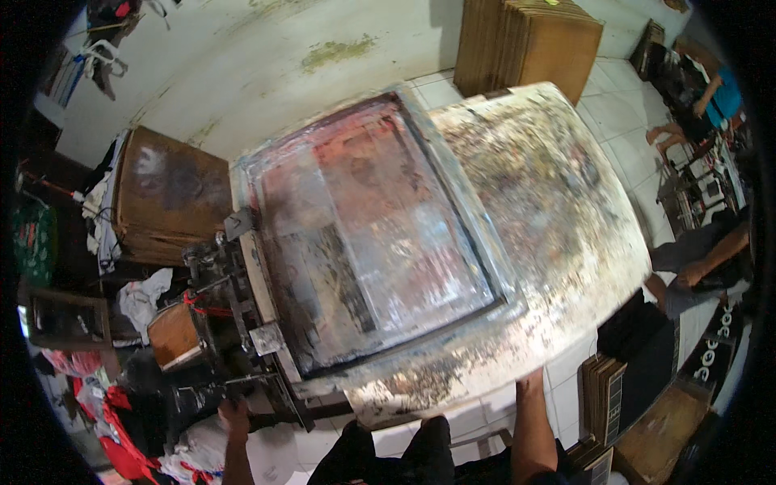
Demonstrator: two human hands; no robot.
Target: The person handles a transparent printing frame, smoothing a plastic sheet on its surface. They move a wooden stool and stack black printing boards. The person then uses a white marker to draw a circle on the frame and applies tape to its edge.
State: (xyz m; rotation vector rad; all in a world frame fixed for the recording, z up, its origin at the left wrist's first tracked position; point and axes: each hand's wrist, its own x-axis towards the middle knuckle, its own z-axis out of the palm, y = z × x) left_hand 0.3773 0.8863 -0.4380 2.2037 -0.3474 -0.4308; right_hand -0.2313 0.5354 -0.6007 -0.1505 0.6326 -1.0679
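The left hand (234, 415) is just beside the lower end of a dark metal clamp assembly (242, 295); its fingers are too dark and small to make out, so whether it is closed on anything cannot be told. The right hand (530, 381) is at the near edge of the pale, paint-smeared surface (558, 194), with its fingers hidden at or under that edge, so its grip cannot be told either. Ahead of and between the two hands, a paint-stained framed screen (380, 218) lies tilted askew over the left part of the surface, its left side against the clamp assembly. Red and white cloths (117, 440) are heaped to the left of the left hand, and farther ahead of it stands a stack of brown boards (174, 182). To the right of the right hand is another stack of boards (602, 396); beyond it, farther ahead and right, a person in a blue top (723, 97) sits low.
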